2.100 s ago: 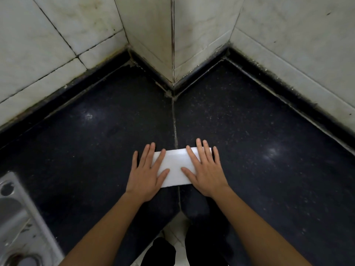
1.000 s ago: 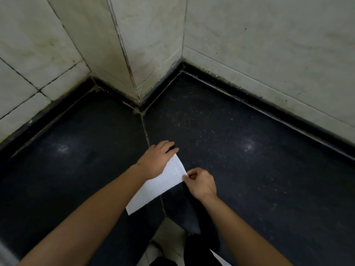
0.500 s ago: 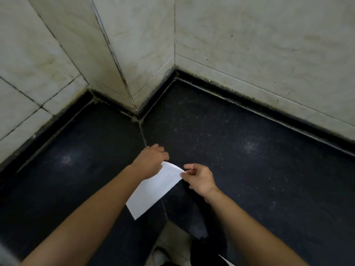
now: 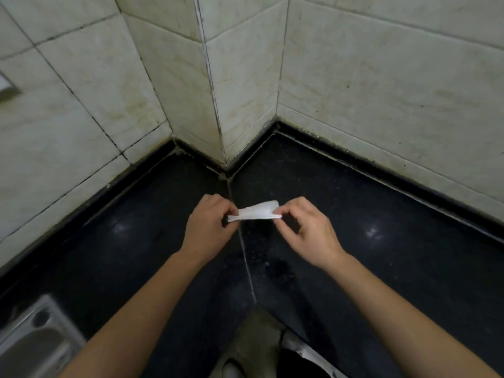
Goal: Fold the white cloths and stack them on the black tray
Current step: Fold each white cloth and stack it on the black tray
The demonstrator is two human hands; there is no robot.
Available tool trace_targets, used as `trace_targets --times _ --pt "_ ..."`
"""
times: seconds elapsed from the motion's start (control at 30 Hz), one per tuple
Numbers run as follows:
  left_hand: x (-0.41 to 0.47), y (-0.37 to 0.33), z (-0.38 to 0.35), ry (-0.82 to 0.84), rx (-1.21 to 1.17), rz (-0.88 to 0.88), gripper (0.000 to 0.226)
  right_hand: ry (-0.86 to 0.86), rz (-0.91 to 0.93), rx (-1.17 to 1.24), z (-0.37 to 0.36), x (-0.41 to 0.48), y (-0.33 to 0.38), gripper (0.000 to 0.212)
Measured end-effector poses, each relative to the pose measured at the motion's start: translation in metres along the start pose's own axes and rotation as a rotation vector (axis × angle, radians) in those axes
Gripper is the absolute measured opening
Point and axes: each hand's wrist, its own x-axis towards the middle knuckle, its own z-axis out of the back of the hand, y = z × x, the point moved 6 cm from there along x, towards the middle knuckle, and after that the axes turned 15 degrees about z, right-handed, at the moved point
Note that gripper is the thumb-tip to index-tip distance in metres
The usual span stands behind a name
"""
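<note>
White cloth [image 4: 257,211] folded narrow, pinched btwn both hands' fingers [image 4: 283,211].

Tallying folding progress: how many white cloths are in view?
1 for sure: the white cloth, pinched between left hand and right hand over the black counter. A white strip at the bottom edge may be another; unclear.

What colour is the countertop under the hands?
Black with fine pale speckles, countertop, seen in the head view.
</note>
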Motion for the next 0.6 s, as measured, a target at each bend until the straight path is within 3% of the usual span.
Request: trace_targets --times 0.07,0.2,0.3,0.37,0.5,0.6 --pt "-0.032 0.014 -0.022 0.046 0.040 -0.035 0.020 0.125 0.057 -0.070 -0.018 -0.027 -0.001 0.017" --pt "-0.099 0.048 -0.080 0.240 0.166 -0.075 0.025 0.531 0.034 -0.087 -0.077 -0.096 -0.015 0.023" --pt "-0.148 0.061 -0.108 0.356 0.192 -0.067 0.016 0.767 0.017 -0.042 -0.104 -0.138 -0.008 0.025" --pt "-0.171 0.063 -0.113 0.375 0.177 -0.052 0.003 0.807 0.009 -0.034 -0.108 -0.153 -0.004 0.025" --pt "-0.183 0.072 -0.114 0.443 0.150 0.060 0.006 0.780 0.041 0.018 -0.109 -0.166 0.001 0.018" --pt "-0.181 0.071 -0.115 0.588 0.204 0.120 0.010 0.879 0.031 0.013 -0.113 -0.168 -0.001 0.017"
